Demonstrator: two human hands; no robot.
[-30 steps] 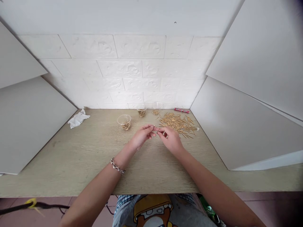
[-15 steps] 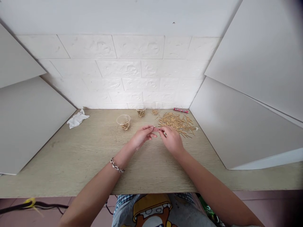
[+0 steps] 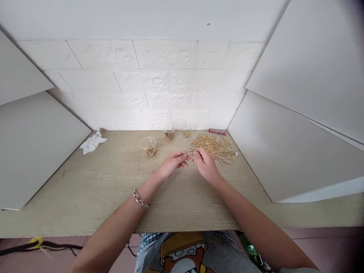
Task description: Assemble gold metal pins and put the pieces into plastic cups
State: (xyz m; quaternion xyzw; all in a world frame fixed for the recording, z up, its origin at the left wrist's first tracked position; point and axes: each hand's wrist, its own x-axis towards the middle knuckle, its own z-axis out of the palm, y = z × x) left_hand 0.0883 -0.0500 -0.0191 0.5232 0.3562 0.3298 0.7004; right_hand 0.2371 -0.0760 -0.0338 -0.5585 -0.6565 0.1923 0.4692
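Your hands hover over a pale wood-grain tabletop point(image 3: 113, 182), just left of and nearer you than a loose pile of thin brass rods point(image 3: 212, 148). Your left hand point(image 3: 173, 165), wearing a silver chain bracelet point(image 3: 141, 200), has its grip curled, fingertips nearly together. Your right hand point(image 3: 206, 165) has its grip pressed together, facing the left. Thin rods show by both grips, too small to tell if either is pinched on one. Left of the pile, past your hands, stand two clear plastic cups point(image 3: 148, 146) point(image 3: 169, 133) holding rods. A small rod cluster point(image 3: 185, 134) lies just beyond its left edge, a red tube point(image 3: 217, 131) just beyond it, and a crumpled white cloth point(image 3: 93, 143) far left.
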